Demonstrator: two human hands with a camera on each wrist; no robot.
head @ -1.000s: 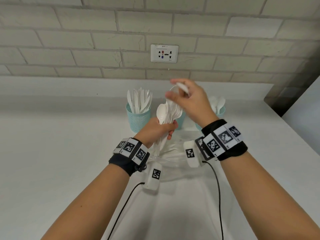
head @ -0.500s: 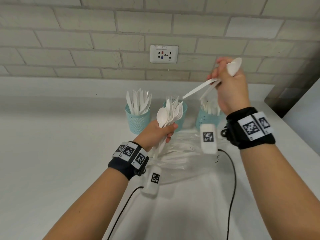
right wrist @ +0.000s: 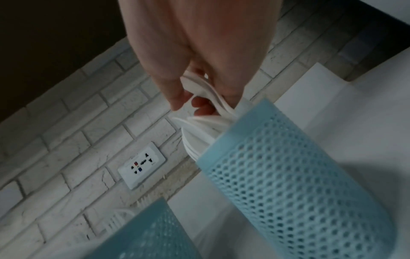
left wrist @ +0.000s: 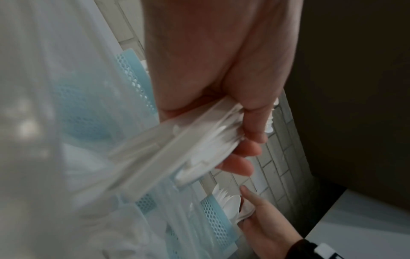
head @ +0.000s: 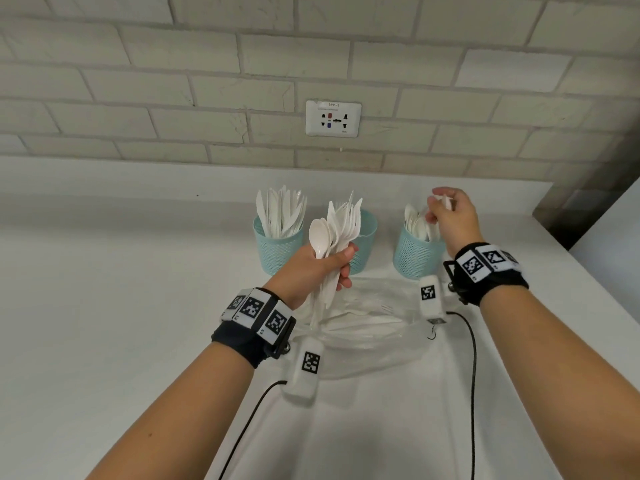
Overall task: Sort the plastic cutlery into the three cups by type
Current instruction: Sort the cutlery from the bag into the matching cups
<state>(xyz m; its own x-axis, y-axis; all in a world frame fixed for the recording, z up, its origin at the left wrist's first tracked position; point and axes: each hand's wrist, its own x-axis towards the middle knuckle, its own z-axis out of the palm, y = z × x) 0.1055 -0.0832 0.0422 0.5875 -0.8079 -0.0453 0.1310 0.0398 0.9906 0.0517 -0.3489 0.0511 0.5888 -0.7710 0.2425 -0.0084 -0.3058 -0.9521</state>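
From the head camera I see a white surface (head: 104,323) against a pale brick wall (head: 138,81) with a power socket (head: 333,118) at twelve o'clock. Three teal mesh cups stand in a row near the wall: the left cup (head: 277,251) holds knives, the middle cup (head: 365,237) is partly hidden behind my raised cutlery, and the right cup (head: 417,256) holds spoons. My left hand (head: 311,268), at the centre of the view, grips a mixed bunch of cutlery (head: 337,223) upright, a spoon bowl foremost and fork tines fanning behind it. My right hand (head: 450,220), at about two o'clock, is over the right cup with its fingers pinched on a white spoon (head: 445,200) at the cup's mouth. A clear plastic bag (head: 363,327) with more cutlery lies on the surface just in front of the cups. From the left wrist camera I see my left hand's fingers (left wrist: 248,150) curled round the blurred bunch of handles, with teal mesh behind, and my right hand at five o'clock touching spoons in a cup. From the right wrist camera I see my right hand (right wrist: 199,73) closed on the thin white spoon (right wrist: 199,87), which reaches into the right cup (right wrist: 288,166) among the other spoons there; the socket lies at eight o'clock.
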